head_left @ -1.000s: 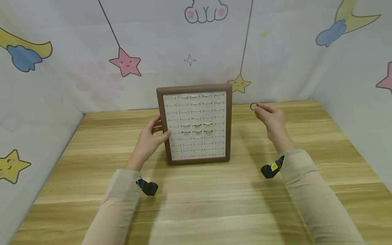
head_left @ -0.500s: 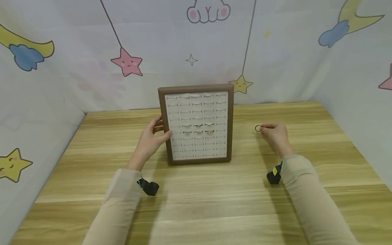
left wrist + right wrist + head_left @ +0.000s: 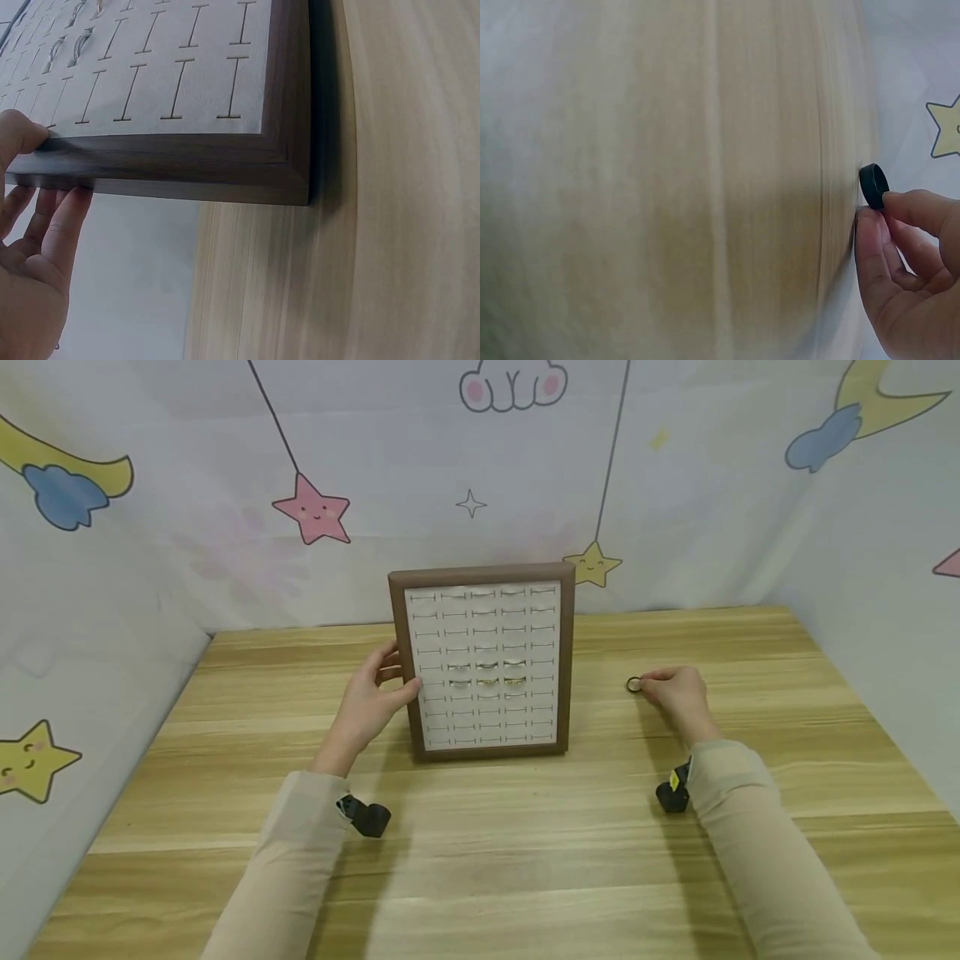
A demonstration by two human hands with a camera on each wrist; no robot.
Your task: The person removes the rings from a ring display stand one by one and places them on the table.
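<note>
A brown-framed ring display board [image 3: 491,714] stands upright on the table, its pale panel cut with rows of slots. Several silver and gold rings [image 3: 487,682] sit in the middle slots. My left hand [image 3: 367,706] grips the board's left edge, thumb on the front of the frame and fingers behind; the left wrist view shows the same hold on the dark frame [image 3: 180,161]. Off to the board's right, my right hand [image 3: 681,697] pinches a dark ring [image 3: 874,186] between thumb and fingertips, just above the table or touching it; I cannot tell which.
The wood-grain table [image 3: 480,860] spreads in front of and around the board. Behind it hangs a pale cloth backdrop [image 3: 405,460] printed with stars and moons. Black wrist cameras [image 3: 365,817] are strapped at both cuffs.
My right hand has come down and slightly right toward the table with the dark ring, then nearly stopped. The left hand keeps its grip and the board stays put.
</note>
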